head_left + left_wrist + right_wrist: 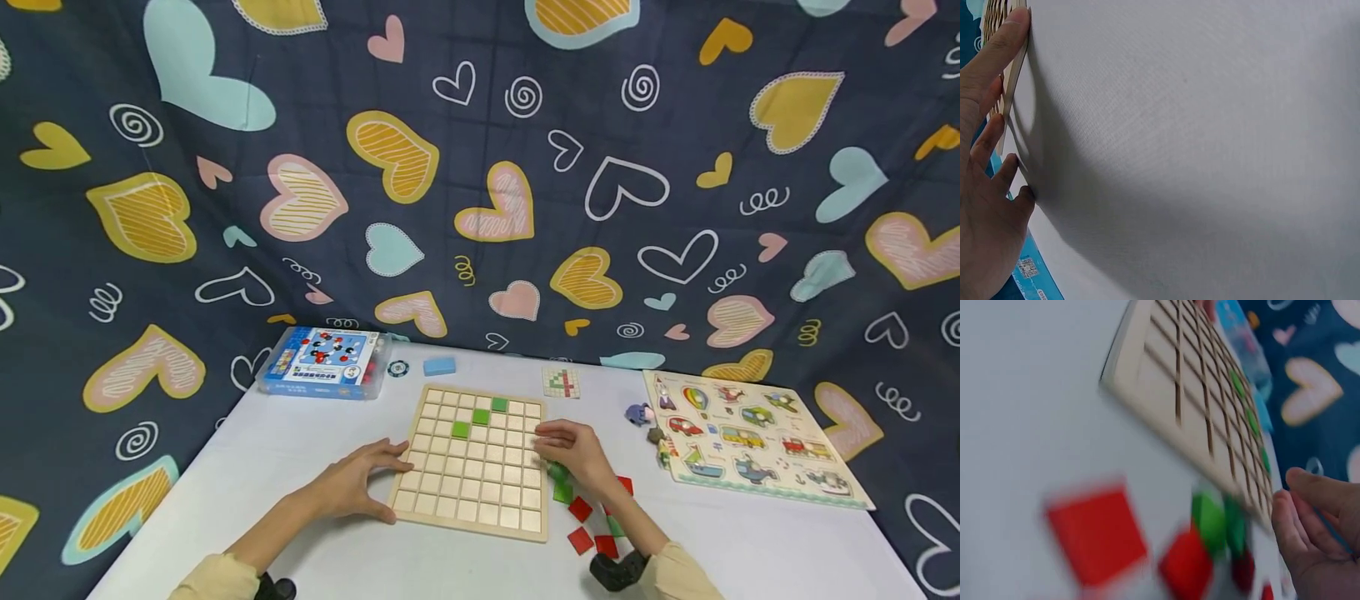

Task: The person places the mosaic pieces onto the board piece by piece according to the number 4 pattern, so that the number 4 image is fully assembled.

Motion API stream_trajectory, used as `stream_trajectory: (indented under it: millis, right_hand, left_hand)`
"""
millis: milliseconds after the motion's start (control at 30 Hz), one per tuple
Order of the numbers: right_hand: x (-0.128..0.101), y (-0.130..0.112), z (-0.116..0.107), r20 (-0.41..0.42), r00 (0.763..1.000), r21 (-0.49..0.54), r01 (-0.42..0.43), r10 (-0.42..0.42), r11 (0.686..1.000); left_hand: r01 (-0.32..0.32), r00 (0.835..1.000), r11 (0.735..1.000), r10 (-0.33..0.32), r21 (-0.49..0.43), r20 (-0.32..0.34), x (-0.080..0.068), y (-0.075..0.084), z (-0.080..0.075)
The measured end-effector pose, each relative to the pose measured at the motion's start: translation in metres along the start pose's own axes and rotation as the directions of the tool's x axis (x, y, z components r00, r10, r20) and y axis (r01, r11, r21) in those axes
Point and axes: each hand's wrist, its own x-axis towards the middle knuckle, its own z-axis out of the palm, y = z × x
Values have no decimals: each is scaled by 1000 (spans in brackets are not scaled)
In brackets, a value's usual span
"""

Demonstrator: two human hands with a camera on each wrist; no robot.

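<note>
A wooden grid board [471, 532] lies mid-table, with three green square tiles [481, 417] in its upper cells. My left hand [348, 483] is at the board's left side, fingers spread and thumb by the near corner; in the left wrist view the thumb [999, 47] touches the board's edge. My right hand [573, 452] is at the board's right edge, above loose green tiles [562, 492]. In the right wrist view its thumb and fingers [1285, 522] come close together; whether a tile is between them is hidden. Red tiles [1097, 534] lie below that hand, blurred.
A clear plastic box with a blue label [322, 362] stands back left, beside a round chip [398, 368] and a blue block [439, 366]. A small patterned card [561, 382] lies behind the board. At right are small figures [640, 413] and a picture puzzle board [757, 442].
</note>
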Motion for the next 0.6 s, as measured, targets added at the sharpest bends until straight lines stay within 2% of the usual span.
stream_trajectory:
  millis: [167, 300, 433, 600]
  right_hand:
    - [-29, 3, -46, -10, 998, -94, -59, 58, 994]
    - [-50, 5, -72, 18, 990, -89, -137, 139, 987]
    - [-67, 9, -82, 45, 984, -85, -166, 171, 982]
    - [-71, 13, -79, 66, 991, -158, -106, 117, 982]
  left_hand:
    - [-8, 1000, 1000, 8, 13, -4, 0, -1, 0]
    - [-14, 1000, 1000, 15, 16, -6, 1, 0, 0]
    - [-20, 1000, 1000, 20, 20, -7, 0, 1, 0]
    - [-23, 1000, 1000, 23, 16, -7, 0, 0, 0]
